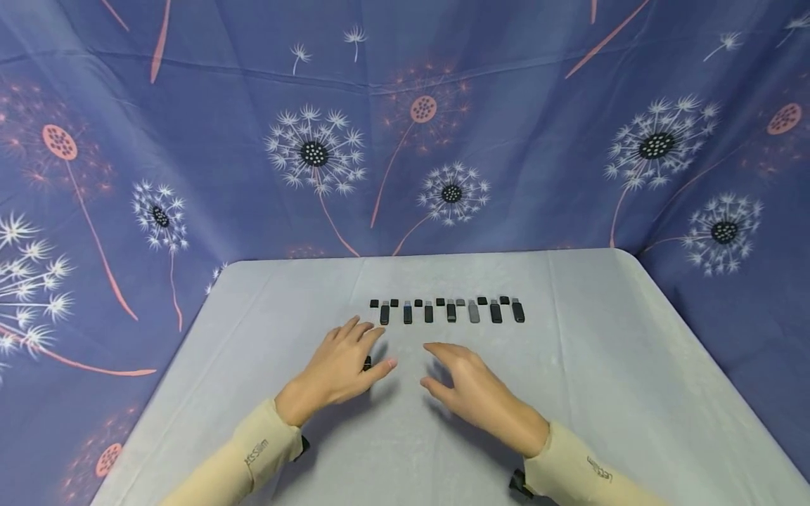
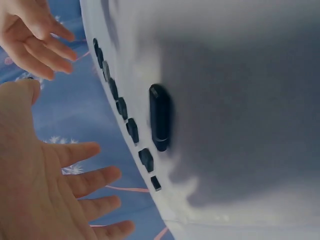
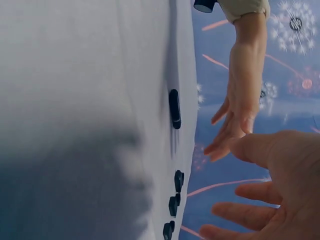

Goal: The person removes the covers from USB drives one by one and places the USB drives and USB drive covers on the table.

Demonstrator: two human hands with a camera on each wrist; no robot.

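Observation:
My left hand [image 1: 342, 362] is held over the table with its fingers spread and nothing in them. Partly hidden beneath it lies a black USB flash drive [image 1: 368, 362], which looks capped; the left wrist view shows this drive [image 2: 160, 117] whole, apart from the palm. To the right, my right hand [image 1: 477, 390] hovers with fingers extended, thumb apart, holding nothing. Ahead of both hands runs a row of uncapped USB flash drives, mostly black like this one [image 1: 429, 313], plus a grey drive [image 1: 474, 312]. Their silver plugs point away from me.
Small black caps [image 1: 418, 303] and a grey cap [image 1: 460, 302] lie at the far side of the row, between the drives. A pale cloth covers the table [image 1: 607, 351]. Behind it hangs a blue curtain [image 1: 531, 161] with dandelion prints.

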